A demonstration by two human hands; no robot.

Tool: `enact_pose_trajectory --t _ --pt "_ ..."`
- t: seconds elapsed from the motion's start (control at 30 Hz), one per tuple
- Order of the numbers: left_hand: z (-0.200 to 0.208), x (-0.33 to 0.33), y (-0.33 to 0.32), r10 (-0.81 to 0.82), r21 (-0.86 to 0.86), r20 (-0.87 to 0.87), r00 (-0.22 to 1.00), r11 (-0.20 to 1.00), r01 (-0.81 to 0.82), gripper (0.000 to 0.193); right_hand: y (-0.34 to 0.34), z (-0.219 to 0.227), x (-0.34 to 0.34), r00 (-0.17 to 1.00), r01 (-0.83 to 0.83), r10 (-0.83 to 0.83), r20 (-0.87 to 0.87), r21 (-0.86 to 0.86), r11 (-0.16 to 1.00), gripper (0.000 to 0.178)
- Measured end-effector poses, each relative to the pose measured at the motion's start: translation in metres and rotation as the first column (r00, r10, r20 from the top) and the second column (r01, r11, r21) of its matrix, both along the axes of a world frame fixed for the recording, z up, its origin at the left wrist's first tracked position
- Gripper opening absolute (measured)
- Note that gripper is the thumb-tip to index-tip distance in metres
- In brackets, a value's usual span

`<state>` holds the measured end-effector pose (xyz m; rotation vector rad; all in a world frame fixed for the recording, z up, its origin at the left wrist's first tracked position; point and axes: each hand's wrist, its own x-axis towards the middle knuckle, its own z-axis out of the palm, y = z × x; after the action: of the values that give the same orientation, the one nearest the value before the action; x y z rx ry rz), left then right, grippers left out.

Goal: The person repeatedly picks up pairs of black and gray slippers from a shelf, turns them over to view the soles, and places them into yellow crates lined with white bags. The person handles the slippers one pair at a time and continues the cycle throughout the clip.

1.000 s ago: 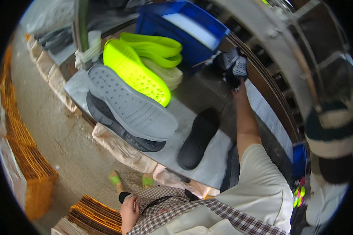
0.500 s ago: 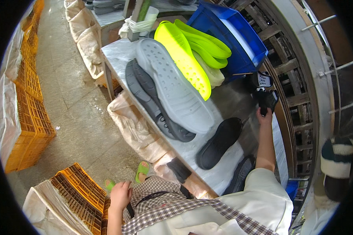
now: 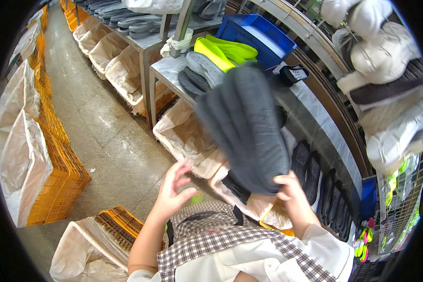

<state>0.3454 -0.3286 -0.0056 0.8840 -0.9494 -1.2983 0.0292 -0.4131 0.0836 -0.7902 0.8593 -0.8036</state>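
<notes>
My right hand (image 3: 293, 192) grips the near end of dark grey shoe soles (image 3: 249, 131), its thumb on their edge. The soles are lifted over the table's front edge and smeared by motion, so I cannot tell how many there are. To their left, my left hand (image 3: 174, 188) is raised with its fingers apart and nothing in it. Behind the lifted soles, bright yellow-green soles (image 3: 230, 50) and a light grey sole (image 3: 204, 66) lie on the table (image 3: 167, 75). A dark sole (image 3: 191, 83) lies beside the grey one. Several black soles (image 3: 331, 192) line the table at my right.
A blue bin (image 3: 263, 35) stands at the table's back, near a black strapped piece (image 3: 293, 74). Cloth-lined baskets (image 3: 183, 136) sit along the table's front. Orange crates (image 3: 63, 174) line the left side of the floor (image 3: 108, 136). White bundles (image 3: 380, 56) hang at the far right.
My right hand has come back from the black strapped piece at the table's back and now holds dark soles in front of me. My left hand has risen and opened. The view has shifted.
</notes>
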Motion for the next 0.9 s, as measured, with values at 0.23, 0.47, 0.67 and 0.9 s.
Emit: enact_pose_trajectory --t 0.23,0.47,0.67,0.9 --pt "0.028 0.019 0.003 0.254 0.082 -0.611 0.749 0.962 -0.259 0.059 0.06 -0.01 0.14 0.674 -0.67 0.051 -0.737 -0.581 0.462 0.1" --pt "-0.003 0.058 0.033 0.146 0.065 -0.727 0.671 0.987 -0.145 0.055 0.073 0.005 0.177 0.727 -0.685 0.188 -0.661 -0.715 0.137 0.127" --pt "0.007 0.063 0.047 0.039 -0.06 -0.751 0.659 0.99 -0.128 0.049 0.08 -0.003 0.186 0.743 -0.662 0.217 -0.634 -0.744 0.093 0.133" --pt "0.017 0.06 0.046 0.045 -0.094 -0.74 0.671 0.981 -0.169 0.049 0.075 -0.005 0.186 0.764 -0.626 0.244 -0.597 -0.777 0.058 0.134"
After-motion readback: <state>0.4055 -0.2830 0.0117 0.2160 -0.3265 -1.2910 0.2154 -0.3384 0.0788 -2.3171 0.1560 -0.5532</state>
